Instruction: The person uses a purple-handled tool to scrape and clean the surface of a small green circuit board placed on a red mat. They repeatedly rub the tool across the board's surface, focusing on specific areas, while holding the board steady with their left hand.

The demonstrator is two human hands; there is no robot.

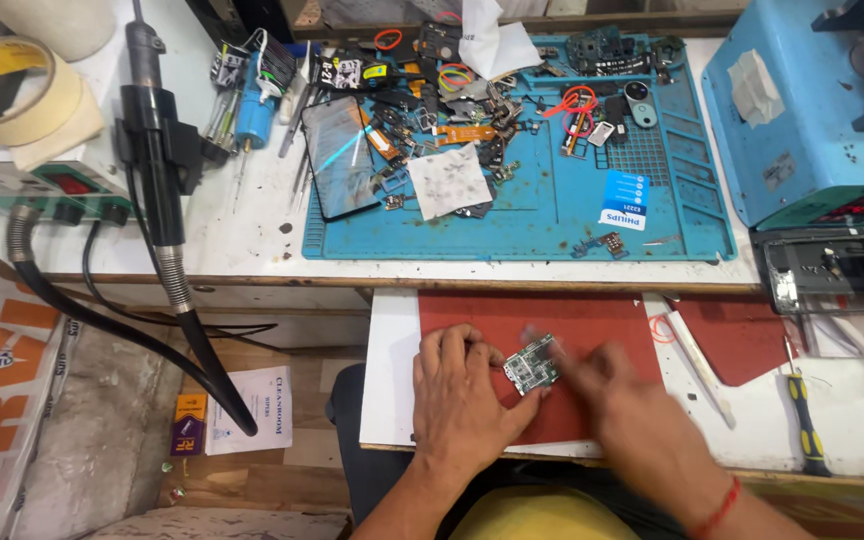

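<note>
Wide white counter (252, 255) up top, and on it the big blue work mat (552, 215), littered with small phone parts, a dark phone screen (340, 158) lying at its left edge. Blue machine (802, 110) off to the right, black hot-air handpiece (157, 140) hanging at left. Closer in, a red mat (592, 320) on the lower board, and here's the action: the small green circuit board (531, 365) sits on that red mat, right between both hands. Left hand (467, 395) is flat and spread, thumb and forefinger pinching the board's left edge to steady it. Right hand (607, 385) is a blur; it's at the board's right side, but I cannot tell whether it grips anything. That board looks light, thin, stiff and fragile, best held by its bare edges, off the components. Yellow-handled screwdriver (802, 415) lies well to the right.
</note>
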